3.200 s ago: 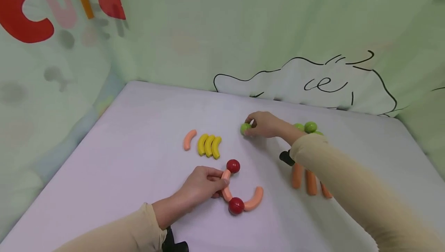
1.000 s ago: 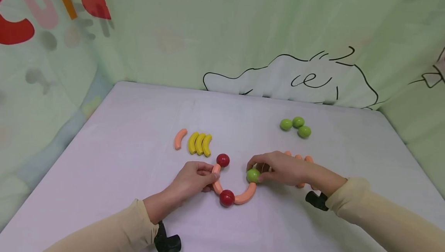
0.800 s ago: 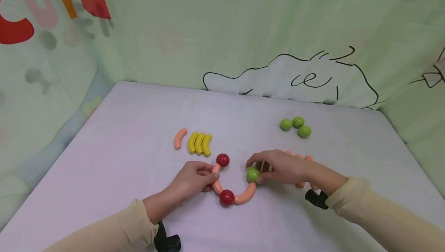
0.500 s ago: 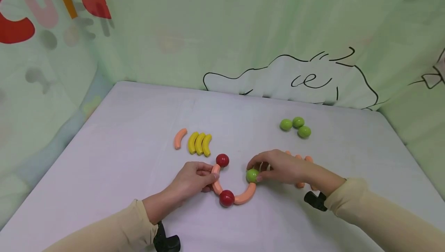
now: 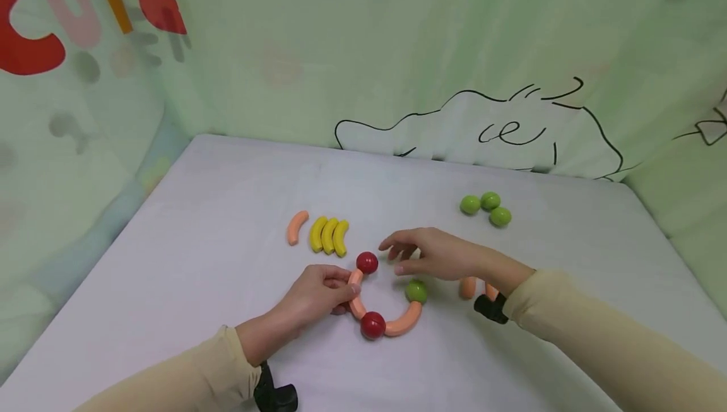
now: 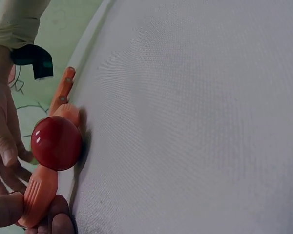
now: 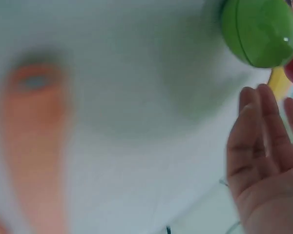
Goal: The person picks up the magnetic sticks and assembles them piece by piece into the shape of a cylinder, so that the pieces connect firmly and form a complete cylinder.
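My left hand (image 5: pixel 320 292) pinches a curved salmon-coloured toy sausage (image 6: pixel 40 192) between thumb and fingers. One red ball (image 5: pixel 367 263) sits at its far end, another red ball (image 5: pixel 373 325) at its near end. From the near ball a second curved sausage (image 5: pixel 404 322) runs to the right, with a green ball (image 5: pixel 416 292) at its tip; together they form an open arc on the table. My right hand (image 5: pixel 437 254) hovers just beyond the green ball, fingers spread and holding nothing. In the right wrist view its fingers lie apart from that ball.
Behind the left hand lie another salmon sausage (image 5: pixel 297 228) and a row of yellow toy bananas (image 5: pixel 329 235). A cluster of green balls (image 5: pixel 491 200) rests at the back right. Orange stick-like pieces (image 5: pixel 468 287) are partly hidden under the right forearm. Fabric walls (image 5: pixel 272 71) border the table.
My right hand carried a green ball from the back to the right sausage's tip, then let go and moved up and left. The left hand keeps its pinch on the sausage.
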`<state>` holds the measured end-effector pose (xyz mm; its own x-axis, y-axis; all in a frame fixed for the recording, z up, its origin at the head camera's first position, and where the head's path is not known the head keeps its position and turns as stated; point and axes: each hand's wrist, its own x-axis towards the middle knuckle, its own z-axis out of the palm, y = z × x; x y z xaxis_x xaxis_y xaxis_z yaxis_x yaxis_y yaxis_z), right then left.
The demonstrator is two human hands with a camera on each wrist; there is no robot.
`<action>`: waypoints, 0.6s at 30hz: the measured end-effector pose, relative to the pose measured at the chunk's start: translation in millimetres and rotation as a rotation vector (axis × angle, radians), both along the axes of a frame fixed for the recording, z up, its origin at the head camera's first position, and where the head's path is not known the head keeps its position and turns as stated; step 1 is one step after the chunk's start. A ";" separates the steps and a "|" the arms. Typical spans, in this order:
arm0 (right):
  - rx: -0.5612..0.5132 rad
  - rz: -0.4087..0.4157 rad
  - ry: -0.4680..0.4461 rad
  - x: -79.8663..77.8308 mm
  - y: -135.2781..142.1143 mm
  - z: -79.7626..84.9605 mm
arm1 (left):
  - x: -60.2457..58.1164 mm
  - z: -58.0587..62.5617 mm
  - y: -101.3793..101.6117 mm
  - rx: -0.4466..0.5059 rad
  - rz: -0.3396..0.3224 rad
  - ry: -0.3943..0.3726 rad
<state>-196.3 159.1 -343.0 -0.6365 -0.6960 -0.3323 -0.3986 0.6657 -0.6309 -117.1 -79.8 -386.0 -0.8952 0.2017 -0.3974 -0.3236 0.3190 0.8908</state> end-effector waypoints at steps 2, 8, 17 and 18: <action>-0.037 0.018 -0.053 -5.9 -10.7 -3.3 | 0.2 -1.0 0.4 0.011 -0.006 -0.001; -0.081 -0.008 -0.198 -14.1 -29.7 -8.7 | 0.8 -1.4 1.4 0.022 -0.007 0.000; -0.030 -0.089 -0.174 -17.8 -39.6 -16.9 | 1.0 0.1 -0.3 0.031 0.000 0.001; -0.027 -0.092 -0.182 -17.8 -39.2 -16.6 | 1.1 0.2 -0.3 0.033 0.000 0.002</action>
<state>-214.2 119.9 -359.6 -0.6285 -0.6481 -0.4300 -0.2147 0.6760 -0.7049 -116.0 -80.1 -385.8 -0.8959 0.2143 -0.3890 -0.3221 0.2896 0.9013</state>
